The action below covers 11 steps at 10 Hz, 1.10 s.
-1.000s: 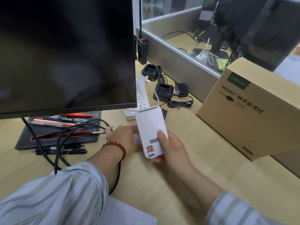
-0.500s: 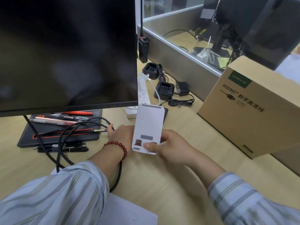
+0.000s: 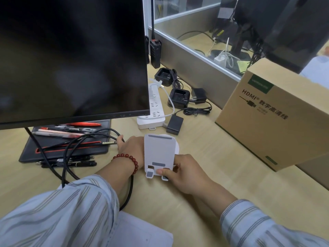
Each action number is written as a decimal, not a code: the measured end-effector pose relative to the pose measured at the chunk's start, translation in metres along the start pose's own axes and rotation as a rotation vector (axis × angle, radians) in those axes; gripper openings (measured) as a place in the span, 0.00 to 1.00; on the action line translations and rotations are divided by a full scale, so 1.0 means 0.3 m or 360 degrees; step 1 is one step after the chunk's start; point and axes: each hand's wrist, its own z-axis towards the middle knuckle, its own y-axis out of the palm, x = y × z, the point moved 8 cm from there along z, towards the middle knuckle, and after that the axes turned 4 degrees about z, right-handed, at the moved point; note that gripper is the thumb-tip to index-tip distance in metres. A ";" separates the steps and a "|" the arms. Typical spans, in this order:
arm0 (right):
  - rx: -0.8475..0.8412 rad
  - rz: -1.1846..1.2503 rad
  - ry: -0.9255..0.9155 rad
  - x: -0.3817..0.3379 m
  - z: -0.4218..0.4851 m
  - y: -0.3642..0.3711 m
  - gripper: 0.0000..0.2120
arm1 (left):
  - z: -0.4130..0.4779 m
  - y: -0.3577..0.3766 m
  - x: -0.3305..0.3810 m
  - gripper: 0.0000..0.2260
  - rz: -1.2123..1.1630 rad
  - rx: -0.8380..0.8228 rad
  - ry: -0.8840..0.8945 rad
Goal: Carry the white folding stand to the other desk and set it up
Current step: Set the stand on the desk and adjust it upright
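Observation:
The white folding stand (image 3: 159, 153) stands unfolded on the wooden desk (image 3: 204, 152), its flat plate tilted back and its two small front hooks pointing toward me. A rounded base shows behind the plate. My left hand (image 3: 131, 148), with a red bead bracelet on the wrist, reaches behind the plate's left side and holds it. My right hand (image 3: 185, 171) grips the lower right corner, thumb pressed on the front near the hooks.
A large dark monitor (image 3: 71, 57) fills the left. Pens (image 3: 67, 132) lie on its black base tray, and black cables (image 3: 74, 157) loop beside my left arm. A white power strip (image 3: 153, 111), chargers (image 3: 178, 98) and a cardboard HDMI box (image 3: 277, 120) sit behind and right.
The stand came down from held in the air to resting on the desk, its plate opened upright and its front hooks folded out. Both hands dropped with it.

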 end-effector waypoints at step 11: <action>-0.0216 0.0613 0.0583 -0.004 0.036 -0.055 0.12 | -0.082 -0.093 0.040 0.12 -0.0219 0.0140 0.0067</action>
